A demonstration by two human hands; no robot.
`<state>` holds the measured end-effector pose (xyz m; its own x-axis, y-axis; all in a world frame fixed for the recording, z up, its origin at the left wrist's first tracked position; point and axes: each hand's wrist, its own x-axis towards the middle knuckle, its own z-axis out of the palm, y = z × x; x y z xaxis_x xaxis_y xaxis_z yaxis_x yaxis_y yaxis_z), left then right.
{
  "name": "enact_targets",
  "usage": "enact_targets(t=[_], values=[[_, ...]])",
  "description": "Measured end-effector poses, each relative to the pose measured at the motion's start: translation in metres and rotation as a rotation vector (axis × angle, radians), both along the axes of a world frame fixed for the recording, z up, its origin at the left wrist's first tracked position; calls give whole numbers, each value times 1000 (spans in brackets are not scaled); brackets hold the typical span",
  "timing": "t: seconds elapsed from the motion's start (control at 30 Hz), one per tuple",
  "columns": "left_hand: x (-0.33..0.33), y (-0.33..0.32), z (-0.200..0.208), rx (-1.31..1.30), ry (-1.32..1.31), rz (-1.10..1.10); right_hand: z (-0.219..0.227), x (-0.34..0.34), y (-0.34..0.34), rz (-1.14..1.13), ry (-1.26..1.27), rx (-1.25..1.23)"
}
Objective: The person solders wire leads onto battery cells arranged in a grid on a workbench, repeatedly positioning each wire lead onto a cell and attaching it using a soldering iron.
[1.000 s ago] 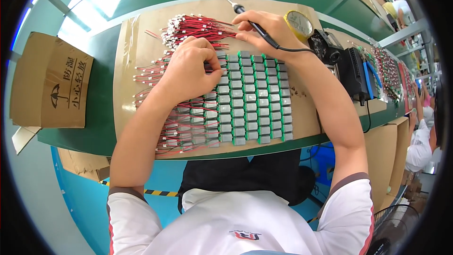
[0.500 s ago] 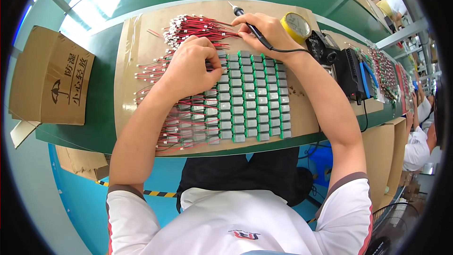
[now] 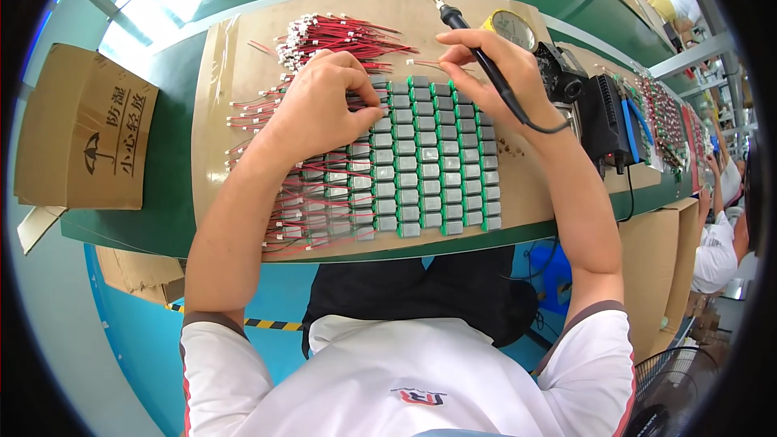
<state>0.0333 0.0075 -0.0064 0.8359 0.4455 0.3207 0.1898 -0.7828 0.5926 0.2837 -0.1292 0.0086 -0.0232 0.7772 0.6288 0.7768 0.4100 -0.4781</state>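
Note:
My right hand (image 3: 506, 73) holds a black soldering iron (image 3: 495, 73) slanting up, its metal tip pointing away to the far left. Between its thumb and index finger it also pinches a thin red wire lead (image 3: 424, 63) with a white connector. My left hand (image 3: 324, 105) rests with curled fingers over the left part of a grid of small grey battery cells (image 3: 428, 154) with green edges. Whatever lies between its thumb and index finger is hidden. Beyond it, a pile of red wire leads (image 3: 344, 36) with white connectors covers the brown board (image 3: 212, 129).
An open cardboard box (image 3: 85, 133) stands at the left. Yellow tape (image 3: 511, 28), a soldering stand (image 3: 558, 73) and a black box-shaped unit (image 3: 605, 125) with blue-handled pliers (image 3: 635, 129) sit at the right. Co-workers (image 3: 712, 251) are seen at far right.
My right hand has drawn away to the right from the wire pile, bringing a red lead out of it, and the iron has tilted more upright. The left hand has barely moved.

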Motion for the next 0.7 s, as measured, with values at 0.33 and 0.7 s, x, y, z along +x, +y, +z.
enact_targets(t=[0.33,0.7], values=[[-4,-9,25,-26,-44,-128,-17,-39,-8,191,2,114],[-4,-7,18,-326,-76,6,-17,-29,-22,113,451,-112]])
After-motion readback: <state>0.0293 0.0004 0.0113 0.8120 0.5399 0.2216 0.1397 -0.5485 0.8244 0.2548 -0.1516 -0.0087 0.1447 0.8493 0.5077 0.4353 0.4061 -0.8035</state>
